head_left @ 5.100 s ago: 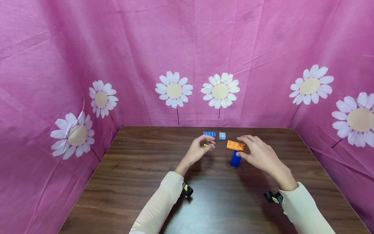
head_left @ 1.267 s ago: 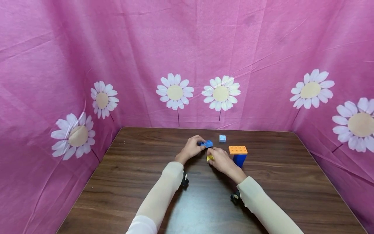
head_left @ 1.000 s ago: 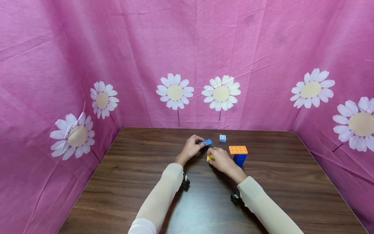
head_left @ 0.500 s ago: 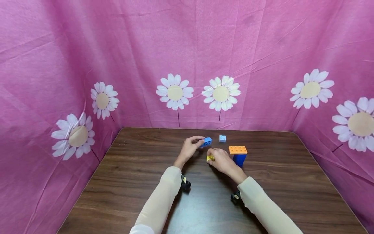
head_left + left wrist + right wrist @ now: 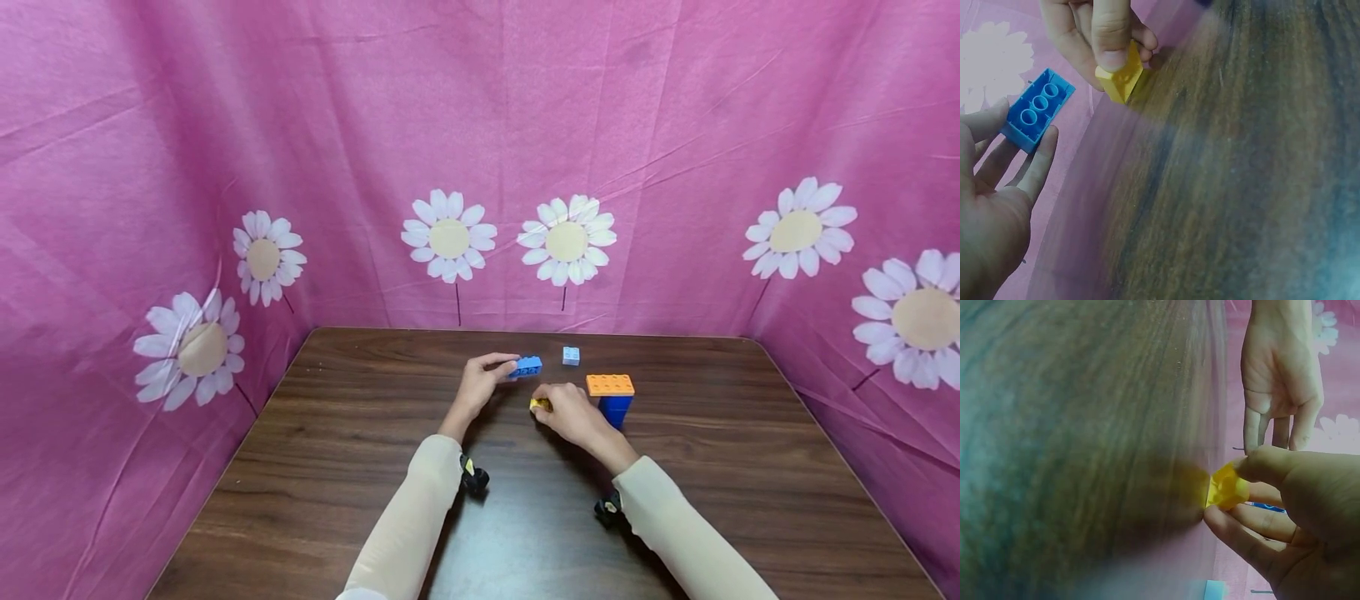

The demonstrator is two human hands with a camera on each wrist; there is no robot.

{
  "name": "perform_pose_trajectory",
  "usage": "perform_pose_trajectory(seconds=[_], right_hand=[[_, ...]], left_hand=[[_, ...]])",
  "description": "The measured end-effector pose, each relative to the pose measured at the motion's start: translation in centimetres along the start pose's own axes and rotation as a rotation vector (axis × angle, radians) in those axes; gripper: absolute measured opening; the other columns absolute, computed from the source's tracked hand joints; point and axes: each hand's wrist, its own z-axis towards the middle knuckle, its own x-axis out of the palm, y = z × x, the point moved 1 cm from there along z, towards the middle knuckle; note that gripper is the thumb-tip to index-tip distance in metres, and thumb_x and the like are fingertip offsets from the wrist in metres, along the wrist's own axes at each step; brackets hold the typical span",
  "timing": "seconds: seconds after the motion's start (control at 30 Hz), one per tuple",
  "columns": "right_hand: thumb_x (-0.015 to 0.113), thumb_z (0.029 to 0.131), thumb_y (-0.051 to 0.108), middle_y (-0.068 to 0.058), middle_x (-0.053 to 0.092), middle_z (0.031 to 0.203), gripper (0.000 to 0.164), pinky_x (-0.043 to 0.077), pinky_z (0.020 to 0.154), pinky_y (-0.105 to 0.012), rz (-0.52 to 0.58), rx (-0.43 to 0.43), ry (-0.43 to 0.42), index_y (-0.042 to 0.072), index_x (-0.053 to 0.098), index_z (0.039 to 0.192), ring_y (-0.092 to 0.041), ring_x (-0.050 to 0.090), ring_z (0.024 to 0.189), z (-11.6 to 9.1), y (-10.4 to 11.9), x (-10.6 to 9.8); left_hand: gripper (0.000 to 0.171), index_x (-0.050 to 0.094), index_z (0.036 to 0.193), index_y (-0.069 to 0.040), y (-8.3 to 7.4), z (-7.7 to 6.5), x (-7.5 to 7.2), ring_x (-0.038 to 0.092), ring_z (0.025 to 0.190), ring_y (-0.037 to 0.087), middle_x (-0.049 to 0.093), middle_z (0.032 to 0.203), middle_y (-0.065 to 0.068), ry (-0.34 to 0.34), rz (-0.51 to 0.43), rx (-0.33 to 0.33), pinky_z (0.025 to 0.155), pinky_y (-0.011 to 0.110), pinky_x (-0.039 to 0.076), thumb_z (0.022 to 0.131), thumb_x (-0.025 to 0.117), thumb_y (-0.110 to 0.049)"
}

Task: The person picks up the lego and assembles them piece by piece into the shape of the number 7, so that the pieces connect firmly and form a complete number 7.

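Observation:
My left hand (image 5: 477, 387) pinches a blue toy building brick (image 5: 527, 367) between thumb and fingers. In the left wrist view the hollow underside with round tubes of that brick (image 5: 1038, 107) faces the camera. Just to the right and nearer, my right hand (image 5: 573, 414) pinches a small yellow brick (image 5: 539, 404), partly covered by its fingers. The right wrist view shows the yellow brick (image 5: 1227, 487) between thumb and fingertips, low at the table. Beside the right hand stands an orange brick (image 5: 610, 384) on top of an upright dark blue stack (image 5: 615, 411).
A light blue brick (image 5: 571, 356) lies farther back on the brown wooden table (image 5: 337, 467). A pink curtain (image 5: 502, 100) with printed daisies surrounds the table's back and sides.
My right hand has left the orange-topped stack and taken hold of the yellow brick. My left hand has picked up the blue brick and tipped it so its underside shows.

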Motion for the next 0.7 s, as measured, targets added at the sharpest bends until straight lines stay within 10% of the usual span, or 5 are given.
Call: perform_pose_trajectory(seconds=[0.7], right_hand=[[0.075,0.098,0.011,-0.004,0.075,0.099,0.022,0.055,0.068,-0.028,0.098,-0.032,-0.148,0.006,0.073,0.119,-0.010,0.061,0.076,-1.3,1.5,-0.2]], left_hand=[[0.026,0.076,0.122,0.005,-1.0,-0.8,-0.9,0.076,0.087,0.008,0.075,0.127,0.023,0.011,-0.092,0.005,0.093,0.043,0.064,0.101,0.074,-0.009]])
